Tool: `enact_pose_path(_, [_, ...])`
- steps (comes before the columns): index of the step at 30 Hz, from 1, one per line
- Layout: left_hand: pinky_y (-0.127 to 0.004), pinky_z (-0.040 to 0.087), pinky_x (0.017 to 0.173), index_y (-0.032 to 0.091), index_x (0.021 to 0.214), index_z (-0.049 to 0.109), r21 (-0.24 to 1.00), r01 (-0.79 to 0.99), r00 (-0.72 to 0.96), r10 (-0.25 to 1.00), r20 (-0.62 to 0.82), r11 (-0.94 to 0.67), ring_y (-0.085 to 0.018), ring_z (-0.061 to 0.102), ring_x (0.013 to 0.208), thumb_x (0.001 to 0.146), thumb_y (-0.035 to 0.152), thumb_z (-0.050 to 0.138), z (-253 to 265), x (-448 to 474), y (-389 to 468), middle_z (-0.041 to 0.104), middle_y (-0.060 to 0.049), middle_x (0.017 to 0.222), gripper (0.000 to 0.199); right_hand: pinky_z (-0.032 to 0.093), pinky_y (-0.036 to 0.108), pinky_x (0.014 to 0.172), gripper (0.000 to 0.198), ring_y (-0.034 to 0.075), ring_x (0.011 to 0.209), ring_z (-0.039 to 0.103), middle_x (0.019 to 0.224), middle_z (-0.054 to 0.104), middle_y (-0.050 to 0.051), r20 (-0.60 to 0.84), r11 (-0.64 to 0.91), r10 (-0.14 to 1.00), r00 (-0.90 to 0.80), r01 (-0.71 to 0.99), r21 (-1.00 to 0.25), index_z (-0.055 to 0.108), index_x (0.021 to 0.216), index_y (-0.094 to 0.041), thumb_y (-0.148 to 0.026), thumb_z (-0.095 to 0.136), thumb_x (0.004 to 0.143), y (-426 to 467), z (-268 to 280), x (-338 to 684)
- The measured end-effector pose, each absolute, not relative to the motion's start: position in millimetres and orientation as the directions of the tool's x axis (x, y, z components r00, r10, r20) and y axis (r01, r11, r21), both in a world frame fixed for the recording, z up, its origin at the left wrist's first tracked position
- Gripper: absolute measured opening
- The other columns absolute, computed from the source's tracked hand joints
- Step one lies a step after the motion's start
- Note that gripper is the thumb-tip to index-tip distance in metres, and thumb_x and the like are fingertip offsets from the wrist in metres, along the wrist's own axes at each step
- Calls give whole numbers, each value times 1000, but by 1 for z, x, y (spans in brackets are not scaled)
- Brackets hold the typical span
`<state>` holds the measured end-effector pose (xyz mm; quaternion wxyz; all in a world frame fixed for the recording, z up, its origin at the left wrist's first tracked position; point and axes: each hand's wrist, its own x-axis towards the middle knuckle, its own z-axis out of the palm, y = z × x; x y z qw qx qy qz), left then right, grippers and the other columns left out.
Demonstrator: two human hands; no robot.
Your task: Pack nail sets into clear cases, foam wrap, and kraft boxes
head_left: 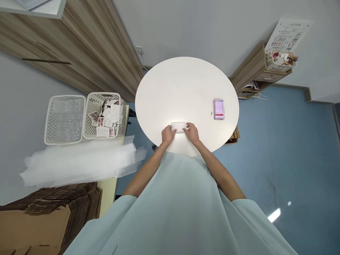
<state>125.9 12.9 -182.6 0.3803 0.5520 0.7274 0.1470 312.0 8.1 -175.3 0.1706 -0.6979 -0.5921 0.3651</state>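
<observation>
Grips a white packet (pixel 178 126) at both ends with left hand (pixel 167 135) and right hand (pixel 192 133); seems already folded, not yet released.

Two hands (pixel 167 135) (pixel 192 134), one white item (pixel 178 127), one round table (pixel 183 88).
Around: one blurred pink object (pixel 219 108); three baskets (pixel 122 117), two left, one right; two cabinets (pixel 101 42); one socket (pixel 139 50); one poster (pixel 288 32). Cards (pixel 107 118), white sheets (pixel 85 163), cardboard pieces (pixel 34 226) overlap too much to count.

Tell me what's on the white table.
Dark marks, a white item held in the left hand and right hand, and a blurred pinkish block. The table directly under the item and block is covered.
</observation>
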Motion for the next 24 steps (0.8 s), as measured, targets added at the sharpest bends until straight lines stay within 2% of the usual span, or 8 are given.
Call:
enact_pose_path(2, [-36, 50, 92, 20, 113, 65, 644, 680, -121, 921, -371, 349, -28, 68, 104, 92, 33, 71, -182, 129, 14, 73, -11, 114, 26, 57, 43, 102, 51, 27, 117, 69, 151, 58, 16, -247, -111, 968, -52, 792, -600, 54, 151, -20, -29, 62, 102, 14, -170, 312])
enact_pose_path(4, [-40, 50, 98, 19, 120, 63, 642, 682, -137, 923, -359, 350, -29, 67, 111, 91, 32, 71, -181, 131, 15, 71, -13, 122, 33, 50, 48, 114, 55, 32, 143, 53, 166, 44, 17, -191, 74, 961, -200, 851, -520, 51, 155, -21, -23, 61, 102, 21, -164, 313])
enact_pose_path(7, [-44, 51, 101, 19, 123, 62, 639, 683, -138, 922, -362, 353, -31, 67, 114, 92, 30, 70, -181, 132, 13, 68, -15, 126, 34, 36, 52, 125, 52, 32, 158, 36, 167, 45, 14, -210, 245, 906, -369, 859, -450, 56, 154, -22, -14, 56, 102, 31, -159, 313])
enact_pose_path(10, [-45, 52, 102, 20, 127, 60, 676, 648, -150, 930, -337, 350, -30, 68, 112, 93, 35, 71, -182, 126, 5, 64, -16, 132, 39, 33, 53, 125, 49, 32, 154, 40, 158, 56, 14, -256, 256, 886, -386, 869, -424, 60, 151, -23, -13, 54, 103, 31, -157, 313])
enact_pose_path(13, [-44, 53, 103, 21, 133, 57, 705, 598, -231, 925, -302, 380, -28, 68, 116, 91, 36, 73, -183, 119, -8, 61, -16, 139, 47, 36, 51, 122, 47, 33, 144, 48, 149, 60, 17, -267, 231, 894, -359, 882, -411, 60, 152, -22, -22, 56, 105, 21, -154, 312])
enact_pose_path(15, [-42, 55, 101, 21, 132, 58, 720, 559, -250, 912, -326, 411, -27, 69, 116, 91, 30, 71, -183, 117, -15, 61, -15, 139, 44, 38, 49, 118, 47, 34, 137, 51, 142, 63, 18, -283, 215, 894, -347, 886, -410, 59, 153, -20, -28, 56, 107, 10, -151, 311])
enact_pose_path(19, [-39, 56, 98, 21, 128, 60, 769, 496, -142, 912, -385, 402, -24, 71, 110, 92, 23, 67, -181, 120, -19, 67, -13, 136, 37, 44, 45, 108, 49, 33, 127, 55, 131, 67, 17, -345, 184, 874, -343, 889, -418, 56, 155, -19, -34, 53, 108, -7, -145, 306])
enact_pose_path(24, [-42, 56, 99, 20, 127, 62, 741, 538, -154, 911, -382, 402, -26, 72, 108, 93, 21, 63, -177, 110, -20, 70, -13, 132, 34, 47, 41, 100, 48, 32, 117, 59, 123, 70, 16, -387, 186, 847, -364, 886, -425, 57, 153, -16, -35, 54, 108, -14, -143, 293])
